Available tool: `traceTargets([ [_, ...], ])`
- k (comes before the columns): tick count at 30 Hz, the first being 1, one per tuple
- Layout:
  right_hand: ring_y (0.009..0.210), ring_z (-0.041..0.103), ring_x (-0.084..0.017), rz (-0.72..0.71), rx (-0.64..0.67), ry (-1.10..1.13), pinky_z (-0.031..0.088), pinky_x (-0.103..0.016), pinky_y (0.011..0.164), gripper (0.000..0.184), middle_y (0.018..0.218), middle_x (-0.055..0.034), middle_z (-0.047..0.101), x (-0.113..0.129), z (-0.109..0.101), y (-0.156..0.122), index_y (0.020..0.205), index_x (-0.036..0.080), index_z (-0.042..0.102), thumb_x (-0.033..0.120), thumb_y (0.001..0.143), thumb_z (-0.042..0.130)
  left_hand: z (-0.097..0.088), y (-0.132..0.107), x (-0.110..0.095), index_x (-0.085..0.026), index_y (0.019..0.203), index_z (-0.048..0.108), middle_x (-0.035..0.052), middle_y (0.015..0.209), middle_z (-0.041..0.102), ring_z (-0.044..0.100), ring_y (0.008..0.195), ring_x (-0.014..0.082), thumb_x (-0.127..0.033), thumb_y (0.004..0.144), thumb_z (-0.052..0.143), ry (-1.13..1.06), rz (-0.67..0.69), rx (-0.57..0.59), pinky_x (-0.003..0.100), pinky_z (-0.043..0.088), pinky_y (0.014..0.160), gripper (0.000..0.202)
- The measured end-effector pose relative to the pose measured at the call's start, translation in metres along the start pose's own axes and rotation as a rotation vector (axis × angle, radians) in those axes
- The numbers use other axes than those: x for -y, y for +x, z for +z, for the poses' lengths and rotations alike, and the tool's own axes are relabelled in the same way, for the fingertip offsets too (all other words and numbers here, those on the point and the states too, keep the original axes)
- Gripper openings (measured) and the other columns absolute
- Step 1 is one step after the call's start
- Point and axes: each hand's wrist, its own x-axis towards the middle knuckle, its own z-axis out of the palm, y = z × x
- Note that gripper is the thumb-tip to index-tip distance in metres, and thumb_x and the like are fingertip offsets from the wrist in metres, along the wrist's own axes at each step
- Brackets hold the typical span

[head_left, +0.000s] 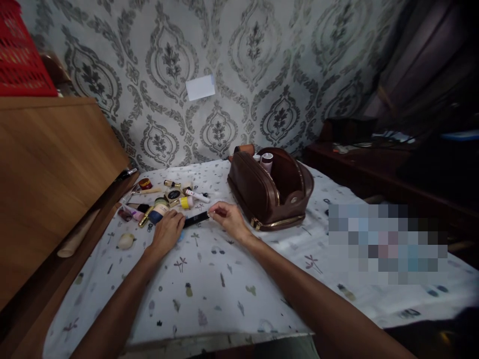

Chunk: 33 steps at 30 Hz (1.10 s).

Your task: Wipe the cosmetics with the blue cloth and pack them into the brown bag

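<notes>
Between my two hands lies a slim, flat black pack with small print (196, 219), close above the patterned cloth. My left hand (169, 230) is closed over its left end, fingers bent down. The right end sits in a pinch of my right hand (229, 220). Just right of that hand stands a brown makeup bag (254, 192), unzipped, with a pink bottle with a silver cap (267, 160) showing inside. Beyond my left hand are a jar with a dark blue lower part (158, 210), a yellow-and-pink small bottle (186, 202), a white tube (197, 195) and a round black compact (173, 194).
A white printed cloth (209, 294) covers the surface. Near its left side lies a round pale item (125, 241). Wooden furniture (56, 174) with a red basket (24, 55) borders the left. A blurred-out patch covers things at the right.
</notes>
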Motion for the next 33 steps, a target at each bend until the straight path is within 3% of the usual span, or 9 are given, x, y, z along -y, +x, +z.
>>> traceTargets([
  [5, 0.073, 0.066, -0.016, 0.074, 0.015, 0.089, 0.052, -0.03, 0.072, 0.025, 0.077, -0.0004, 0.069, 0.0, -0.001, 0.0, 0.085, 0.019, 0.065, 0.031, 0.066, 0.077, -0.01, 0.004, 0.001, -0.019, 0.076, 0.064, 0.0084, 0.086, 0.063, 0.06, 0.085, 0.0227, -0.026, 0.097, 0.042, 0.003, -0.048, 0.004, 0.032, 0.047, 0.073, 0.031],
  [10, 0.073, 0.065, -0.016, 0.007, 0.097, 0.111, 0.052, -0.031, 0.074, 0.023, 0.077, -0.0008, 0.069, 0.006, 0.002, -0.002, 0.078, 0.02, 0.068, 0.035, 0.065, 0.079, -0.028, 0.025, -0.029, -0.02, 0.08, 0.064, 0.0057, 0.085, 0.064, 0.061, 0.085, 0.0204, -0.03, 0.099, 0.041, -0.192, 0.041, -0.066, 0.031, 0.046, 0.078, 0.031],
  [14, 0.072, 0.064, -0.016, -0.071, 0.143, 0.11, 0.052, -0.032, 0.076, 0.023, 0.077, -0.0011, 0.069, 0.01, 0.005, -0.005, 0.077, 0.02, 0.07, 0.039, 0.068, 0.078, -0.029, 0.031, -0.049, -0.021, 0.081, 0.063, 0.005, 0.086, 0.065, 0.06, 0.088, 0.0207, -0.031, 0.099, 0.041, -0.194, 0.161, -0.015, 0.032, 0.046, 0.079, 0.031],
  [19, 0.068, 0.064, -0.015, -0.054, 0.174, 0.107, 0.052, -0.03, 0.071, 0.023, 0.073, -0.0012, 0.069, 0.01, 0.006, -0.006, 0.075, 0.019, 0.07, 0.039, 0.068, 0.08, -0.02, 0.015, -0.025, -0.021, 0.081, 0.063, 0.0063, 0.089, 0.068, 0.061, 0.093, 0.0221, -0.035, 0.1, 0.037, -0.165, 0.061, 0.033, 0.034, 0.046, 0.085, 0.035],
  [25, 0.067, 0.064, -0.015, -0.041, 0.163, 0.097, 0.052, -0.03, 0.069, 0.022, 0.072, -0.0008, 0.069, 0.008, 0.007, -0.005, 0.075, 0.019, 0.07, 0.039, 0.068, 0.079, -0.017, -0.007, 0.014, -0.021, 0.081, 0.06, 0.0053, 0.082, 0.067, 0.062, 0.08, 0.0206, -0.04, 0.099, 0.031, -0.221, -0.029, 0.071, 0.032, 0.047, 0.075, 0.04],
  [29, 0.073, 0.066, -0.015, 0.011, 0.094, 0.121, 0.054, -0.03, 0.073, 0.026, 0.078, -0.0005, 0.069, 0.004, 0.008, -0.005, 0.08, 0.019, 0.07, 0.036, 0.064, 0.082, -0.021, -0.014, 0.016, -0.02, 0.089, 0.06, 0.0039, 0.087, 0.067, 0.062, 0.08, 0.0185, -0.041, 0.099, 0.032, -0.296, -0.023, 0.102, 0.03, 0.047, 0.076, 0.036],
  [33, 0.066, 0.068, -0.015, 0.16, 0.059, 0.156, 0.055, -0.028, 0.063, 0.035, 0.076, 0.0003, 0.069, 0.0, 0.009, -0.005, 0.084, 0.019, 0.067, 0.035, 0.058, 0.085, -0.027, -0.025, 0.014, -0.02, 0.089, 0.059, 0.0029, 0.086, 0.065, 0.061, 0.081, 0.0176, -0.041, 0.097, 0.039, -0.414, -0.004, 0.101, 0.028, 0.047, 0.076, 0.031],
])
